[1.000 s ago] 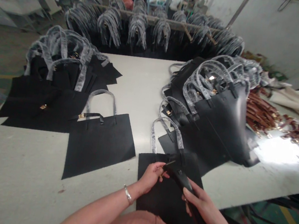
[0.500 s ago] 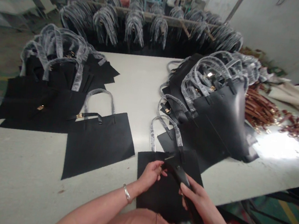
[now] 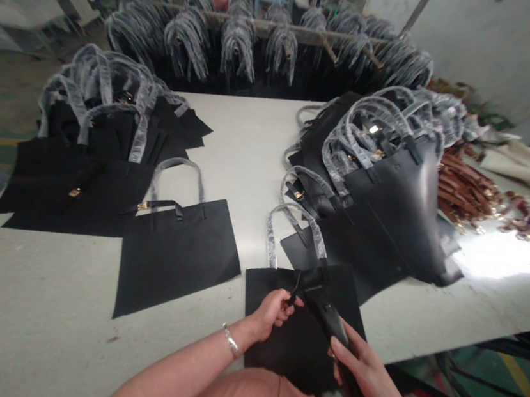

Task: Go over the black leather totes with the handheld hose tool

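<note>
A: Hands?
B: Left hand point(image 3: 277, 313): fingers pinching a thin black strap point(image 3: 297, 282). Right hand point(image 3: 361, 360): fingers wrapped round a long dark object point(image 3: 329, 314), probably a tool; black on black, can't say what kind.
A: Bag?
B: Black bag point(image 3: 302, 343) lies flat on the tabletop point(image 3: 250, 158), right under both hands' fingers. Wrapped handle point(image 3: 271, 244) just beyond them.
A: Step?
B: I read it as working the strap at the bag's top edge. Next move calls for a steady left pinch and the right fingers guiding the dark end clear of the handle.
A: Counts?
B: One strap pinched, one dark object, one bag under the fingers. One separate bag point(image 3: 183, 259) left of them. Two piles: left pile point(image 3: 57, 215) past that bag, right pile point(image 3: 379, 212) beyond the right fingers. Bags overlap, no count. One bracelet point(image 3: 231, 341), left wrist.
</note>
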`<state>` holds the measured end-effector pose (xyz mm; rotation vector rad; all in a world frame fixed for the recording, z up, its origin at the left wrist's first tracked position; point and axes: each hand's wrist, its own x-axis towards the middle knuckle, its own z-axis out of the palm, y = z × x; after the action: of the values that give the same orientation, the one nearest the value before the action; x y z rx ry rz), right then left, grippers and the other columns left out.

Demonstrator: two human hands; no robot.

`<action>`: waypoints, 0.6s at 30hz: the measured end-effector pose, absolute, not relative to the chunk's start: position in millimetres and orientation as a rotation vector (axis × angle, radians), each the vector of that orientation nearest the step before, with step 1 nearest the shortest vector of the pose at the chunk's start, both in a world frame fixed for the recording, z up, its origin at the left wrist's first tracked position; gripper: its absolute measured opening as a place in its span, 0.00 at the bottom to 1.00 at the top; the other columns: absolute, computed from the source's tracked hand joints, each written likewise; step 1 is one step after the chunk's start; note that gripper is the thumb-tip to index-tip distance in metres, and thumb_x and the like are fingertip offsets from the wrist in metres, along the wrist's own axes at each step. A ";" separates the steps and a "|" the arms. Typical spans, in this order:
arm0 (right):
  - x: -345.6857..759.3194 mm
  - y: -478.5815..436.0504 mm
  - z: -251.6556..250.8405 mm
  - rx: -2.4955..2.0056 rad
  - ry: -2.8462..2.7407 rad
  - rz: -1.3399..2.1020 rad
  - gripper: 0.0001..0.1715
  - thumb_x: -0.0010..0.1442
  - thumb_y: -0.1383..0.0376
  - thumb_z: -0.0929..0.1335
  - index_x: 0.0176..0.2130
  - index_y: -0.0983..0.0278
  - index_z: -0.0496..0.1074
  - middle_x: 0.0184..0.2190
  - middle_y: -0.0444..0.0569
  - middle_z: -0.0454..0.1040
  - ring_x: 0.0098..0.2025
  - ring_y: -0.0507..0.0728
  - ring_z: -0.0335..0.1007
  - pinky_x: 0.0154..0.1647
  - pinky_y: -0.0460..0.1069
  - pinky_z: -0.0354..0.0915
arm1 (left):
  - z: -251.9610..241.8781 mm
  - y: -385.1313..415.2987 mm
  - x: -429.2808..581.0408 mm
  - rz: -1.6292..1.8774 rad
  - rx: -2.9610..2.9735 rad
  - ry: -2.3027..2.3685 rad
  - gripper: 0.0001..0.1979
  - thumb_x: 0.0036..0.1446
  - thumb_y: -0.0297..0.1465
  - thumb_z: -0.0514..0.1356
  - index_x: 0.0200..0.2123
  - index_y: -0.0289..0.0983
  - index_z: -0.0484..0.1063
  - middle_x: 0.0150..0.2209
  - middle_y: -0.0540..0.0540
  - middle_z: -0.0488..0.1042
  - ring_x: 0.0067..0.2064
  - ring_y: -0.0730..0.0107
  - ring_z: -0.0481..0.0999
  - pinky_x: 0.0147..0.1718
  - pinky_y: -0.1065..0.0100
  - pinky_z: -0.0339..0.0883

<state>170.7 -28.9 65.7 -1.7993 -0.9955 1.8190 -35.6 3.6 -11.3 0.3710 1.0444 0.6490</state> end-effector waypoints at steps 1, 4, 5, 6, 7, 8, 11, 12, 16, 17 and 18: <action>170.4 -29.1 65.4 -1.790 -1.004 1.830 0.47 0.52 0.47 0.71 0.64 0.63 0.56 0.25 0.40 0.70 0.19 0.50 0.64 0.20 0.46 0.59 | -10.4 3.7 -35.7 0.653 0.362 1.027 0.18 0.49 0.38 0.51 0.36 0.32 0.73 0.20 0.56 0.55 0.19 0.80 0.42 0.21 0.69 0.32; 170.4 -29.4 63.9 -1.769 -1.013 1.838 0.47 0.54 0.48 0.71 0.64 0.63 0.54 0.26 0.40 0.70 0.19 0.49 0.64 0.21 0.46 0.59 | -8.4 3.3 -36.1 0.667 0.385 1.005 0.18 0.51 0.40 0.52 0.36 0.32 0.72 0.20 0.57 0.51 0.19 0.80 0.42 0.21 0.69 0.32; 170.6 -29.5 63.2 -1.769 -1.011 1.833 0.47 0.54 0.48 0.71 0.64 0.63 0.54 0.26 0.40 0.69 0.19 0.49 0.64 0.20 0.46 0.59 | -8.4 3.0 -36.2 0.668 0.395 1.008 0.18 0.51 0.41 0.52 0.35 0.33 0.72 0.20 0.57 0.51 0.19 0.80 0.42 0.21 0.69 0.32; 170.9 -29.8 62.5 -1.770 -1.010 1.825 0.47 0.53 0.48 0.71 0.64 0.63 0.54 0.25 0.40 0.69 0.18 0.49 0.63 0.20 0.46 0.58 | -8.6 2.5 -36.1 0.670 0.402 1.009 0.18 0.51 0.41 0.52 0.35 0.33 0.71 0.20 0.58 0.50 0.19 0.80 0.42 0.21 0.69 0.32; 171.1 -30.2 61.8 -1.773 -1.013 1.820 0.47 0.53 0.48 0.71 0.64 0.63 0.54 0.25 0.39 0.69 0.18 0.49 0.63 0.20 0.46 0.58 | -9.1 2.0 -35.9 0.673 0.400 1.008 0.17 0.51 0.40 0.52 0.34 0.33 0.71 0.20 0.58 0.50 0.19 0.80 0.42 0.21 0.69 0.33; 171.4 -30.5 61.2 -1.775 -1.017 1.814 0.47 0.53 0.48 0.71 0.64 0.63 0.54 0.25 0.39 0.69 0.18 0.49 0.63 0.20 0.46 0.58 | -9.7 1.5 -35.6 0.678 0.389 1.005 0.17 0.51 0.40 0.52 0.35 0.33 0.71 0.20 0.58 0.50 0.19 0.80 0.42 0.21 0.69 0.33; 171.9 -31.4 60.5 -1.773 -1.026 1.819 0.47 0.54 0.48 0.71 0.64 0.62 0.55 0.25 0.39 0.69 0.19 0.49 0.63 0.20 0.46 0.59 | -11.0 0.1 -34.4 0.700 0.341 1.006 0.17 0.50 0.38 0.52 0.36 0.32 0.71 0.20 0.58 0.51 0.19 0.80 0.42 0.21 0.70 0.32; 171.8 -31.5 60.8 -1.775 -1.024 1.825 0.47 0.53 0.48 0.71 0.64 0.62 0.55 0.25 0.39 0.68 0.19 0.49 0.63 0.20 0.46 0.59 | -11.1 -0.3 -34.0 0.708 0.332 1.008 0.17 0.50 0.38 0.52 0.36 0.32 0.71 0.20 0.58 0.51 0.19 0.81 0.42 0.21 0.70 0.32; 170.0 -30.7 63.5 -1.792 -1.018 1.834 0.47 0.53 0.47 0.71 0.64 0.62 0.55 0.25 0.39 0.69 0.19 0.50 0.63 0.22 0.46 0.60 | -10.1 -1.0 -33.3 0.723 0.313 1.025 0.16 0.50 0.38 0.53 0.36 0.32 0.71 0.20 0.57 0.52 0.19 0.81 0.43 0.21 0.71 0.33; 169.3 -30.4 64.1 -1.792 -1.021 1.829 0.47 0.53 0.47 0.71 0.64 0.62 0.56 0.25 0.39 0.69 0.19 0.50 0.63 0.22 0.46 0.60 | -10.0 -0.9 -33.3 0.726 0.310 1.032 0.16 0.50 0.38 0.53 0.35 0.32 0.71 0.20 0.57 0.52 0.19 0.81 0.43 0.21 0.71 0.33; 168.7 -30.2 64.4 -1.789 -1.028 1.824 0.46 0.53 0.47 0.71 0.64 0.62 0.56 0.25 0.39 0.70 0.19 0.50 0.63 0.22 0.46 0.60 | -9.9 -0.7 -33.5 0.728 0.307 1.039 0.16 0.50 0.38 0.53 0.35 0.32 0.71 0.20 0.57 0.51 0.19 0.81 0.43 0.21 0.71 0.32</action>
<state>168.7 -30.2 64.4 -1.7893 -1.0283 1.8245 -33.5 -0.7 -9.9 0.3074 1.0386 0.7277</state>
